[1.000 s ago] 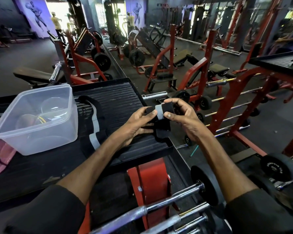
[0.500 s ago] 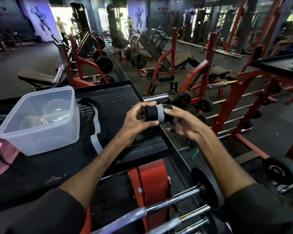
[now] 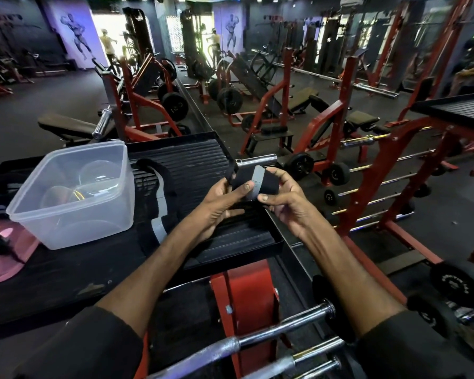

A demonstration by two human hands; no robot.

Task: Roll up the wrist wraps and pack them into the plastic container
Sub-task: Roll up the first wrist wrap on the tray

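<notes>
Between both hands I hold a rolled black wrist wrap with a grey stripe (image 3: pixel 260 180), just past the tray's right edge. My left hand (image 3: pixel 222 203) pinches its left end with thumb and fingers, and a short black loop sticks up there. My right hand (image 3: pixel 282 198) grips its right end from below. A second black and grey wrist wrap (image 3: pixel 159 203) lies unrolled on the ribbed black tray (image 3: pixel 192 160). The clear plastic container (image 3: pixel 74 192) stands open to the left of it and holds some clear round items.
A pink mat (image 3: pixel 0 258) lies at the far left. A red rack post (image 3: pixel 246 305) and chrome barbells (image 3: pixel 271 329) sit below my arms. Red benches, weight plates and racks fill the floor ahead and to the right.
The wrap went from partly rolled with a hanging tail to a full roll held sideways between both hands. My hands shifted slightly toward the tray.
</notes>
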